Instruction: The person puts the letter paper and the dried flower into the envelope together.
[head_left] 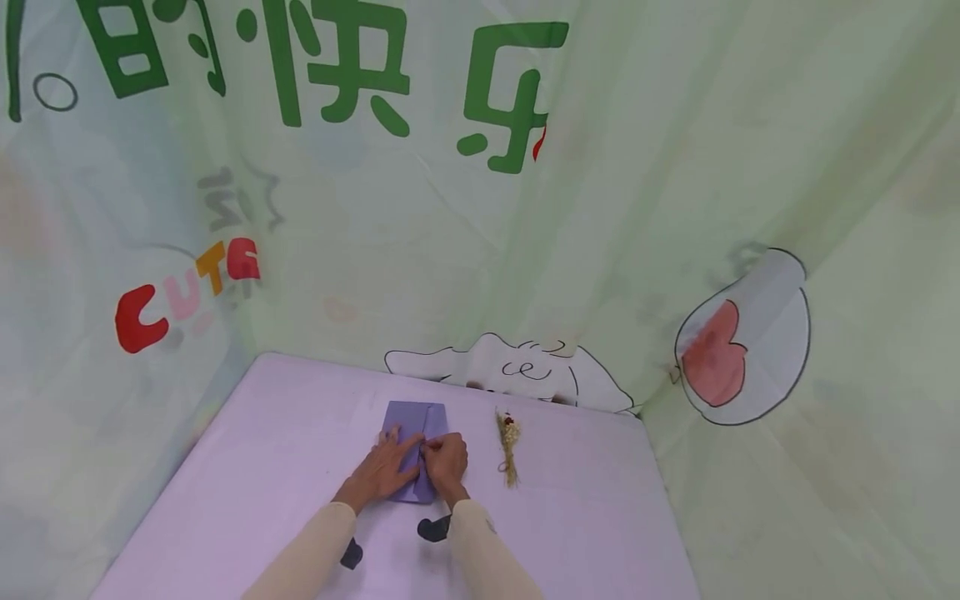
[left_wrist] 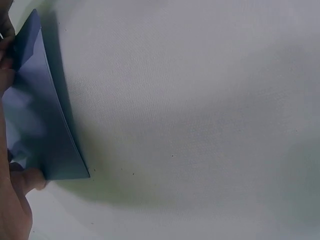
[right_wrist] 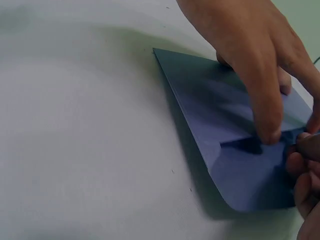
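A purple envelope (head_left: 408, 412) lies on the pale table in the head view, its flap seam running lengthwise. Spread over its left part, my left hand (head_left: 381, 468) presses the paper with extended fingers. My right hand (head_left: 447, 460) has curled fingers and pinches at the flap edge near the middle. In the right wrist view the left hand (right_wrist: 250, 45) reaches across the envelope (right_wrist: 200, 95), one fingertip on the seam beside the right hand's fingers (right_wrist: 306, 162). The envelope (left_wrist: 42, 115) shows at the left border of the left wrist view.
A small bunch of dried flowers (head_left: 509, 446) lies on the table (head_left: 585, 500) right of the envelope. Behind and at both sides hangs a pale printed cloth (head_left: 585, 275). Dark wrist-camera pieces (head_left: 433, 529) show beside the sleeves (head_left: 487, 554).
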